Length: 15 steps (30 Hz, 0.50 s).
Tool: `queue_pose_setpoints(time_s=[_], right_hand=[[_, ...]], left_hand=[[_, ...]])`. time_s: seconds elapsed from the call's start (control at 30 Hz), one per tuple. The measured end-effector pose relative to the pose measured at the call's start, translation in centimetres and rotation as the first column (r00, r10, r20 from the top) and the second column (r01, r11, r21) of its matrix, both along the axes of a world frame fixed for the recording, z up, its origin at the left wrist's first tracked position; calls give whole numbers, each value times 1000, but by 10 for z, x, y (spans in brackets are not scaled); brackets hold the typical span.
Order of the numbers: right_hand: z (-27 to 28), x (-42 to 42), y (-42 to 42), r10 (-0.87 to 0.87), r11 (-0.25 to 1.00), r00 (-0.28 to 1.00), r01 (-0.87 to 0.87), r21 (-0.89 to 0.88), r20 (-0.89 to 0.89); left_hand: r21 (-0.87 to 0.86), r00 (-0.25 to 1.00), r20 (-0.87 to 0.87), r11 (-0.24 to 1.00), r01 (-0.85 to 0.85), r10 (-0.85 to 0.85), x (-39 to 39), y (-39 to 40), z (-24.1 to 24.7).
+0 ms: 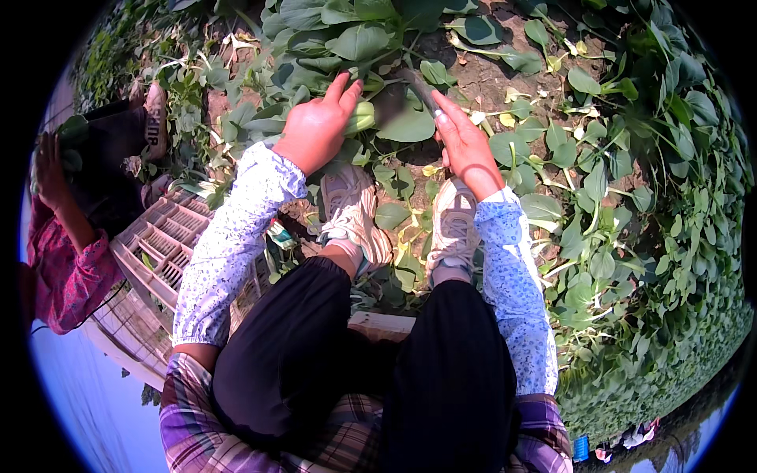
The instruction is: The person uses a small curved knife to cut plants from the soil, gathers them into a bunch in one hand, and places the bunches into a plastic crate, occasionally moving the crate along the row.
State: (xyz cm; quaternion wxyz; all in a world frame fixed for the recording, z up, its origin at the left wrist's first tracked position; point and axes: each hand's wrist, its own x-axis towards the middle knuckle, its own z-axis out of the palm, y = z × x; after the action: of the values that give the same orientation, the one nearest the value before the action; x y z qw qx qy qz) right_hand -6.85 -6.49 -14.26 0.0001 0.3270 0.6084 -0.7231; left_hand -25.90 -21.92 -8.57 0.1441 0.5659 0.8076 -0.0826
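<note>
My left hand rests palm down at the leafy greens, two fingers stretched forward beside the pale green stem base of a bok choy; whether it grips the plant cannot be told. In my right hand is the handle of a knife-like tool, pointing up and left over the leaves. The tool's far end is dark and blurred among the foliage. Large bok choy leaves stand just ahead of both hands. A broad leaf lies between them.
Cut leaves and stalks litter the soil around my shoes. Plastic crates stand at the left, near a co-worker in a red patterned sleeve. Dense green plants grow along the right. A wooden-looking edge shows between my knees.
</note>
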Motion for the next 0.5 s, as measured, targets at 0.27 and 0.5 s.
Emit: queue_pose_setpoints(time_s=[0.27, 0.5], right_hand=[[-28, -28, -18, 32, 964, 998, -46, 261, 57], [-31, -32, -21, -106, 971, 994, 107, 215, -16]], left_hand=[[123, 995, 83, 991, -57, 47, -8, -9, 3], [105, 994, 92, 992, -76, 67, -5, -8, 7]])
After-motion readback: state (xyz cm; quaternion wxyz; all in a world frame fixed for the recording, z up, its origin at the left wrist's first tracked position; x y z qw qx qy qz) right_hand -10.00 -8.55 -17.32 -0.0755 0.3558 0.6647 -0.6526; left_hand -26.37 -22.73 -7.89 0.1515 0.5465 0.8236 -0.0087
